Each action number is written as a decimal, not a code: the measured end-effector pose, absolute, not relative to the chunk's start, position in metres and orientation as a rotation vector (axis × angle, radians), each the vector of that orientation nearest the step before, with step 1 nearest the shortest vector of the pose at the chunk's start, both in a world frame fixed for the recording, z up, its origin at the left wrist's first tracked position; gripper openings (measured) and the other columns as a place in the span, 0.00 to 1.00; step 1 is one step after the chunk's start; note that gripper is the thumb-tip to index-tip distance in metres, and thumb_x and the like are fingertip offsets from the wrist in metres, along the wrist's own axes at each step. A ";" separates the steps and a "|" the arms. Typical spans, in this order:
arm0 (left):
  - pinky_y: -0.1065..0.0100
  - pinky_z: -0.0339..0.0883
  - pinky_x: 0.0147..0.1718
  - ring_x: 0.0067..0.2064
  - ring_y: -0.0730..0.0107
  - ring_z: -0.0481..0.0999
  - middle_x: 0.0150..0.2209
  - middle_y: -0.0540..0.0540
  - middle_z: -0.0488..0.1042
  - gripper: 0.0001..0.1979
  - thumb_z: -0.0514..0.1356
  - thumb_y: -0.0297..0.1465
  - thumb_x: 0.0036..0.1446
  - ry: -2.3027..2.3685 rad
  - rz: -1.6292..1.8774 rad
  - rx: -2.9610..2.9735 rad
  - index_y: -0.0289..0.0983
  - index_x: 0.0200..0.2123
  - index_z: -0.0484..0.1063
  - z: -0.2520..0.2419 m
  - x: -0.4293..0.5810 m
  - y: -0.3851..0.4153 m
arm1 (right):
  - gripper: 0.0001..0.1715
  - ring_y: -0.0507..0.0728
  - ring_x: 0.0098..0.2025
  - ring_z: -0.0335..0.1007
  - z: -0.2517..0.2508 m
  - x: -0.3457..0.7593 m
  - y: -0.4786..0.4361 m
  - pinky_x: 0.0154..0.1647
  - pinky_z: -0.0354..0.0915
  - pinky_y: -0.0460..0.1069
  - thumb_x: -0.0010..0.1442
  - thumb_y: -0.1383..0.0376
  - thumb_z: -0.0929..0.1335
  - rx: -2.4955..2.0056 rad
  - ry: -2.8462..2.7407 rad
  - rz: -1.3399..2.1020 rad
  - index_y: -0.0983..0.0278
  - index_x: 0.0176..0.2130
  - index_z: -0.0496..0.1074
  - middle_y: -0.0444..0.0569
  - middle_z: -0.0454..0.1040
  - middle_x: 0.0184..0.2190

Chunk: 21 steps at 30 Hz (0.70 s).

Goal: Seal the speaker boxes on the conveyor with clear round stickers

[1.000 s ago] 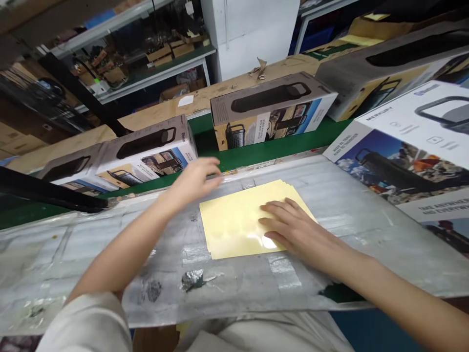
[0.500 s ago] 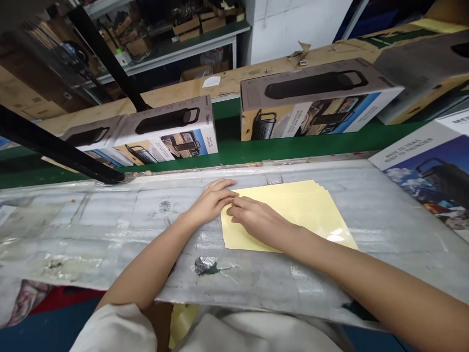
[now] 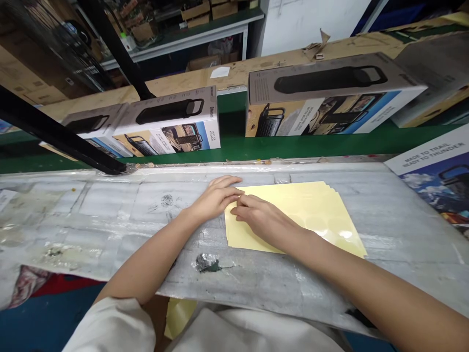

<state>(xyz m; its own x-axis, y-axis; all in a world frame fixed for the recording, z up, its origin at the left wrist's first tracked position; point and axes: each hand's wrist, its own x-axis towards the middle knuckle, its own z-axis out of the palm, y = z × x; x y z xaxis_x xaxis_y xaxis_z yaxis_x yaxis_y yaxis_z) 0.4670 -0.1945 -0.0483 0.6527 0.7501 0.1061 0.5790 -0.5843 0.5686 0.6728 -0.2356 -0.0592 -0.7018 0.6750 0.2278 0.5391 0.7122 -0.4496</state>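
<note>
A small stack of pale yellow sticker sheets (image 3: 304,205) with faint, glossy round outlines lies flat on the plastic-covered bench. My left hand (image 3: 218,198) rests at the stack's upper left corner, fingers stretched out and the thumb side touching the edge. Bent over the same corner, my right hand (image 3: 262,217) has its fingers curled into a pinch against the left fingertips. Whatever sits between the right fingertips is hidden.
Printed speaker boxes (image 3: 166,124) stand along a green ledge behind the bench (image 3: 120,205), with a larger one (image 3: 330,98) right of centre. Black posts (image 3: 66,137) rise at left. Another printed box (image 3: 439,171) stands at far right. A torn patch (image 3: 208,264) marks the covering.
The view has shifted slightly. Both hands stay at the stack's upper left corner, the right fingers still pinched close to the left hand.
</note>
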 end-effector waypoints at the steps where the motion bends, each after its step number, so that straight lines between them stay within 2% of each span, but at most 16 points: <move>1: 0.47 0.59 0.69 0.69 0.54 0.66 0.66 0.42 0.71 0.15 0.54 0.30 0.72 1.036 0.467 2.377 0.40 0.52 0.80 -0.049 0.467 -0.194 | 0.11 0.59 0.40 0.70 -0.059 0.673 -0.236 0.39 0.67 0.51 0.65 0.76 0.66 -0.941 -2.550 0.495 0.63 0.37 0.76 0.49 0.72 0.35; 8: 0.49 0.60 0.68 0.68 0.54 0.67 0.66 0.41 0.71 0.15 0.55 0.31 0.72 1.049 0.474 2.434 0.39 0.53 0.80 -0.052 0.466 -0.194 | 0.13 0.59 0.40 0.68 -0.064 0.667 -0.239 0.38 0.62 0.51 0.63 0.79 0.63 -0.936 -2.493 0.463 0.63 0.36 0.70 0.49 0.72 0.35; 12: 0.52 0.61 0.67 0.68 0.56 0.67 0.66 0.41 0.72 0.15 0.55 0.33 0.73 1.064 0.440 2.506 0.41 0.53 0.80 -0.053 0.466 -0.195 | 0.13 0.57 0.38 0.68 -0.058 0.674 -0.236 0.36 0.61 0.50 0.63 0.78 0.62 -0.954 -2.354 0.787 0.62 0.32 0.67 0.48 0.70 0.34; 16: 0.51 0.60 0.67 0.68 0.56 0.67 0.65 0.42 0.72 0.14 0.56 0.35 0.73 1.026 0.420 2.546 0.44 0.52 0.81 -0.053 0.466 -0.195 | 0.09 0.56 0.38 0.70 -0.029 0.706 -0.230 0.42 0.66 0.51 0.66 0.66 0.67 -0.888 -2.060 1.318 0.61 0.32 0.71 0.47 0.70 0.36; 19: 0.49 0.60 0.66 0.68 0.55 0.67 0.65 0.43 0.72 0.14 0.56 0.34 0.73 0.985 0.444 2.543 0.45 0.51 0.82 -0.054 0.465 -0.193 | 0.14 0.57 0.38 0.70 -0.010 0.729 -0.230 0.42 0.66 0.52 0.65 0.55 0.72 -0.971 -1.792 1.430 0.60 0.32 0.74 0.47 0.71 0.35; 21: 0.49 0.60 0.66 0.67 0.55 0.68 0.64 0.43 0.73 0.14 0.55 0.33 0.73 0.967 0.469 2.537 0.45 0.50 0.82 -0.055 0.465 -0.192 | 0.15 0.57 0.38 0.69 -0.005 0.735 -0.235 0.41 0.66 0.53 0.63 0.52 0.73 -1.029 -1.671 1.433 0.60 0.36 0.76 0.47 0.72 0.35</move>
